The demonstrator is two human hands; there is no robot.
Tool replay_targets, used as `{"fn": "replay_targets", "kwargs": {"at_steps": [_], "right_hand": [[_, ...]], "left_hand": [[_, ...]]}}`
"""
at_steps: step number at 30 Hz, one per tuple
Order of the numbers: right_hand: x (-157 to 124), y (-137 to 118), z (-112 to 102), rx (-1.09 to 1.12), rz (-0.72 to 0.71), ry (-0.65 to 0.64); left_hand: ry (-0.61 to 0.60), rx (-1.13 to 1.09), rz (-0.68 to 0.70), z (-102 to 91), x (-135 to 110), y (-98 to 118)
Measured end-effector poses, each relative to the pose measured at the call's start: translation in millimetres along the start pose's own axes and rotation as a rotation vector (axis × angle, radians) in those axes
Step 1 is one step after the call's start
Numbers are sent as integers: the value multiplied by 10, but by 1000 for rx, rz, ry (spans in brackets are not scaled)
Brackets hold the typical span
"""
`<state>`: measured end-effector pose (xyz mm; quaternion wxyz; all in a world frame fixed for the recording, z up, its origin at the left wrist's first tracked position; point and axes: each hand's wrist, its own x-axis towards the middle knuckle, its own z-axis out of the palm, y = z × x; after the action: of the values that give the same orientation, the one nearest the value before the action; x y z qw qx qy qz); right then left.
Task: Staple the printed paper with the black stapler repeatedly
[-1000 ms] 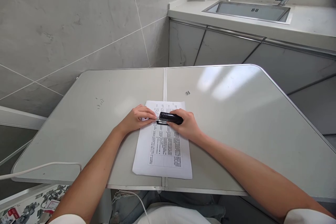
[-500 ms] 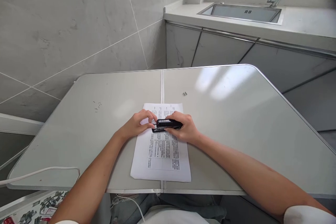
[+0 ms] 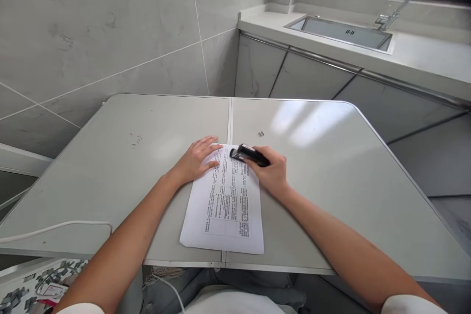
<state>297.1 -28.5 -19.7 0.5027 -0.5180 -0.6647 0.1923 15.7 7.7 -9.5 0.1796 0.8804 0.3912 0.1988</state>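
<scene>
Grey folding table under both hands, printed sheet across its centre seam, running from the hands back toward the body. Left hand flat and open, fingers resting on the sheet's top-left corner; right hand closed around a black stapler, nose pointing toward the left fingertips, over the sheet's top edge. Small staple strip loose on the table just beyond the right hand, apart from it.

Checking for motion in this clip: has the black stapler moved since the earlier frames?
Yes. The stapler, in the right hand, has shifted right and away from the person: it straddled the table seam before and is now right of it.
</scene>
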Motion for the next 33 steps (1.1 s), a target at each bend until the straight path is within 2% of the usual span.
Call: {"fn": "replay_targets", "kwargs": {"at_steps": [2,4,6,9,12,14,18,24,29,33], "right_hand": [[131,153,-97,-121,87,103],[259,313,-210,-200,153,122],[361,445,-324,-215,197,72],[441,563,-477,-162,214,-79],[457,606,-587,-113,177,-264],[452,612,-619,-107,145,-330],[429,588,-572,-159,94,-294],[390,516,-499,-173,-80,-331],[388,542,-551,-171,-101,-305],[410,571,-597,-166,-163,-343]], "left_hand": [[-94,103,-13,46,-2,-41],[-136,142,-3,78,-9,-55],[-120,148,13,89,-17,-53],[-72,132,32,85,-27,-54],[-34,122,7,89,-33,-73],[-22,120,-11,95,-35,-85],[-52,105,34,91,-32,-57],[-70,71,82,90,-14,57],[-30,85,0,90,-25,5],[8,96,-59,58,-49,-74]]}}
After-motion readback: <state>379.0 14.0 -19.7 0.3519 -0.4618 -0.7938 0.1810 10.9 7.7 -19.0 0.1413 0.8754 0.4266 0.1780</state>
